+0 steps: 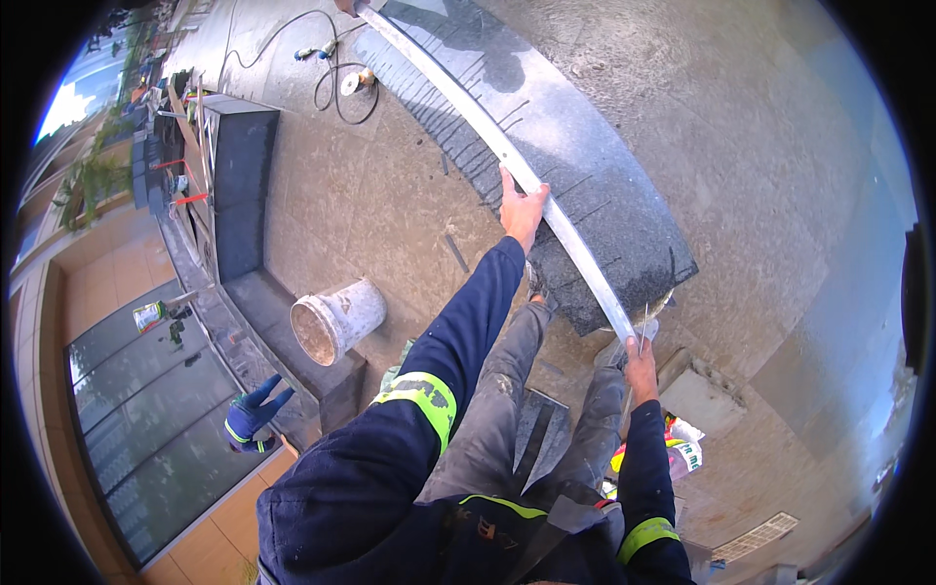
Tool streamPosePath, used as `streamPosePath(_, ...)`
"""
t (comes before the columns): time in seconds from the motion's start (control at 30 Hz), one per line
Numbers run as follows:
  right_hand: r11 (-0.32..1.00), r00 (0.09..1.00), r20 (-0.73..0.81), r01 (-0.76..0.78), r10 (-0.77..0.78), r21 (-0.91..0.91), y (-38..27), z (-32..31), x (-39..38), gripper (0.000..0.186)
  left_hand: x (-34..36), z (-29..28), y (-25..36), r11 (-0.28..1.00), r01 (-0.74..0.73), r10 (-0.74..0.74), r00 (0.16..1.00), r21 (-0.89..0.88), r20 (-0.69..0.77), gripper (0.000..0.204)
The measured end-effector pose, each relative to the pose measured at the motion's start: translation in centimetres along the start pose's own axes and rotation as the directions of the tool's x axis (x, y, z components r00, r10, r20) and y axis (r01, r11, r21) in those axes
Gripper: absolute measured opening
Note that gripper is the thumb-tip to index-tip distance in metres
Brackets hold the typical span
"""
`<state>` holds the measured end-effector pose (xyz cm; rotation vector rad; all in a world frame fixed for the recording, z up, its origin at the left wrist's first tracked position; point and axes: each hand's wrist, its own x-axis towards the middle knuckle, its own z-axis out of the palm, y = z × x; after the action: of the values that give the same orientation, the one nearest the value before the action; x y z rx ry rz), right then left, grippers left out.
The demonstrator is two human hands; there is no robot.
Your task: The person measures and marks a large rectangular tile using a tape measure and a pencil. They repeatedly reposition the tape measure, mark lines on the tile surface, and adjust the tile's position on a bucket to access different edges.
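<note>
A long, pale metal straightedge lies lengthwise over a big dark grey stone slab. My left hand is closed round its edge about midway, fingers on top. At the near end, by the slab's corner, my right hand grips the bar; a thin upright sliver beside these fingers is too small to name. Another person's hand is at the bar's far end, partly cut off by the picture's edge. Several dark parallel lines run across the slab's left side.
An angle grinder with a pale disc and black cable lies left of the slab. A dirty white bucket stands by a dark stone ledge. Another person bends at far left. A colourful bag sits right of my legs.
</note>
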<state>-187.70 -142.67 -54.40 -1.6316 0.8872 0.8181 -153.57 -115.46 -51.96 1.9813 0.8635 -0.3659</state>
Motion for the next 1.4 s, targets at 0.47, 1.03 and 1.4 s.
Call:
streamPosePath(0.47,0.999,1.000,-0.001,-0.024,0.024,0.025,-0.3,0.0,0.5,0.061,0.6,0.0,-0.1,0.999,-0.014,0.015,1.000,-0.035,0.013,0.116)
streamPosePath(1.03,1.000,1.000,0.010,0.013,-0.013,0.027,-0.8,-0.1,0.2,0.062,0.8,0.0,-0.5,0.999,-0.028,0.028,1.000,-0.046,0.003,0.115)
streamPosePath(1.4,0.998,0.998,-0.002,0.058,-0.058,-0.004,-1.4,-0.4,-0.1,0.062,0.8,-0.1,-0.3,0.997,-0.038,0.040,0.999,-0.070,0.016,0.115)
